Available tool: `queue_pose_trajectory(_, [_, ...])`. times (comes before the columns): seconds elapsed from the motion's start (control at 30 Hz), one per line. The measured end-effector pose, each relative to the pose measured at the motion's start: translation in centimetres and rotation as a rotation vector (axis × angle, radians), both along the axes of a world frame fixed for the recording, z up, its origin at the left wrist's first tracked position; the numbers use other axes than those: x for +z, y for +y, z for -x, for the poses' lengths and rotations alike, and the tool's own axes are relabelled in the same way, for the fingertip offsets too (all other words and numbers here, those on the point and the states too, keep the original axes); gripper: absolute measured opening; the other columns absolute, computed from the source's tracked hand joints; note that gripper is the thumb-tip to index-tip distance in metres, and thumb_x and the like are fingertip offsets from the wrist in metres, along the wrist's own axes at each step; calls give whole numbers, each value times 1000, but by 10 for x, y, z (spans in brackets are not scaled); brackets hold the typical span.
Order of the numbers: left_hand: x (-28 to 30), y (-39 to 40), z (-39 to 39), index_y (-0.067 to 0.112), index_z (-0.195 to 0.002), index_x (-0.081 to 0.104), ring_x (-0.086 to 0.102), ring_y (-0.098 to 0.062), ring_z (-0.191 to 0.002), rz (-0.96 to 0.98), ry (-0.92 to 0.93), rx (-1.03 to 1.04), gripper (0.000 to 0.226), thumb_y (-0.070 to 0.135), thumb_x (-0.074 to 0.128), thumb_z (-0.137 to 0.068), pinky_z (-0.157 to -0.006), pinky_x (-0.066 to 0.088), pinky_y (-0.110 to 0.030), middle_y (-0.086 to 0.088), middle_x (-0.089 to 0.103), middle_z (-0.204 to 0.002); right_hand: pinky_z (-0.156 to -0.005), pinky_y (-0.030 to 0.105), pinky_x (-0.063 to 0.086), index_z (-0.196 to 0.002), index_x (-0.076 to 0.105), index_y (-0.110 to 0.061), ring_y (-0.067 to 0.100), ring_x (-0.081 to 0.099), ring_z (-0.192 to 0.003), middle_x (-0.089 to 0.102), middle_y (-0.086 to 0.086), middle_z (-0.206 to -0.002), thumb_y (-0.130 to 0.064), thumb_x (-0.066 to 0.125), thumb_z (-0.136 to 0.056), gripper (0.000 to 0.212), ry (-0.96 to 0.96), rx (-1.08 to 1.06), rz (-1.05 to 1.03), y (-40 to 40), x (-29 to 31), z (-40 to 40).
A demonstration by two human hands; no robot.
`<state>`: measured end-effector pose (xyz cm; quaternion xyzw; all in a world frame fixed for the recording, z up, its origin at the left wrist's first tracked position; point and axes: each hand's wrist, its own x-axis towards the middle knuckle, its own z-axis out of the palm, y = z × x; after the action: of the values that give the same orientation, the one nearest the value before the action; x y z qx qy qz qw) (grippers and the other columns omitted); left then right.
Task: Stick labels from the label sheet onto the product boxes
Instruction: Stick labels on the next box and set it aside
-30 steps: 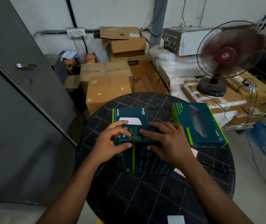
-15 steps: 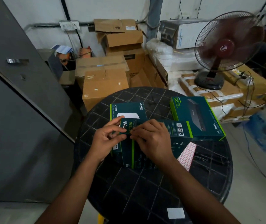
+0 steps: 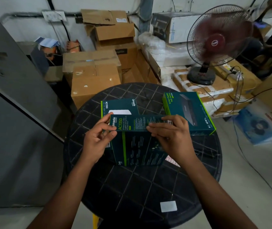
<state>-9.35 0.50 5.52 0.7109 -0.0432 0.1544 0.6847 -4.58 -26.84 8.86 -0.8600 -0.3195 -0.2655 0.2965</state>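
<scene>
A dark teal AC1350 box (image 3: 137,142) is tilted up above the middle of the round black table (image 3: 132,192). My left hand (image 3: 97,138) pinches its left end with thumb and fingers. My right hand (image 3: 171,136) lies over its upper right edge, fingers pressing on the side face. A second AC1350 box (image 3: 118,106) lies flat behind it. A larger teal switch box (image 3: 188,111) lies at the table's right. A corner of the pink-printed label sheet (image 3: 172,161) shows under the held box, below my right wrist.
A small white sticker (image 3: 168,206) sits on the table near the front edge. Brown cartons (image 3: 95,80) are stacked behind the table. A running pedestal fan (image 3: 214,42) stands on packages at the right, with cables trailing. A grey door (image 3: 8,96) stands to the left.
The held box has been tipped up so its narrow side face shows. My right hand slid right along its top edge. The label sheet is now mostly covered by the box.
</scene>
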Motion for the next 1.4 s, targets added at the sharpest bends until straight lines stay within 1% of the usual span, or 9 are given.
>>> queue_pose_trajectory(0.17, [6,-10,7,35,-91,63,48,-20,-140,-276,-37,155,1,35,62,-92,-110,43,-49,-1,49,-152,-97,31,52,-83,81,-10,19,67,-90,76,1,-90,-15,88,-74,12,83,-118,-152,-15,3,8])
queue_pose_trajectory(0.3, [21,-34,8,12,-89,60,53,-20,-118,-797,-188,380,12,21,52,-92,-96,46,-46,-3,66,-125,-99,31,52,-94,82,-14,18,68,-104,76,-1,-101,-6,83,-80,16,160,-18,-148,-33,5,-4])
queue_pose_trajectory(0.53, [30,-101,4,20,-135,54,47,-25,-135,-1278,-201,121,44,34,51,-93,-116,33,-48,-3,55,-144,-93,25,57,-84,79,-6,13,71,-104,75,1,-96,-7,89,-72,16,201,-111,-349,-39,-6,6])
queue_pose_trajectory(0.77, [21,-127,14,19,-156,33,25,-28,-152,-1452,-95,155,78,42,63,-87,-121,20,-52,-5,31,-163,-91,31,59,-88,80,-4,14,71,-110,76,7,-102,0,83,-79,11,195,-49,-437,-54,-16,1])
queue_pose_trajectory(0.87, [21,-126,11,22,-156,31,23,-27,-152,-1451,-78,171,81,39,66,-85,-122,19,-51,-3,29,-163,-107,26,46,-114,75,-7,19,59,-126,66,6,-131,-7,78,-87,28,70,-36,-310,-51,-29,6])
queue_pose_trajectory(1.0, [24,-128,5,24,-156,30,23,-25,-152,-1461,-47,209,83,41,68,-85,-124,13,-49,-2,29,-163,-110,31,40,-149,47,-19,18,47,-138,49,-1,-152,-23,56,-103,47,461,-261,-507,-64,-86,5])
queue_pose_trajectory(1.17, [23,-133,6,21,-154,33,28,-27,-149,-1527,-32,248,83,38,71,-83,-122,17,-48,-3,32,-161,-115,49,33,-148,41,-7,37,32,-145,38,16,-158,-33,60,-99,58,958,-463,54,-102,-182,-37])
queue_pose_trajectory(1.3, [22,-133,5,20,-154,33,30,-29,-149,-1545,-38,279,87,36,74,-80,-121,19,-50,-4,33,-161,-121,61,14,-158,15,-13,39,6,-155,5,14,-169,-59,59,-92,92,1040,-464,381,-116,-212,-60])
queue_pose_trajectory(1.4, [23,-132,3,20,-153,34,30,-28,-149,-1534,-46,293,88,36,76,-78,-122,20,-50,-3,34,-161,-120,67,11,-156,19,-18,41,2,-154,2,16,-168,-66,56,-90,90,1035,-447,477,-122,-222,-63])
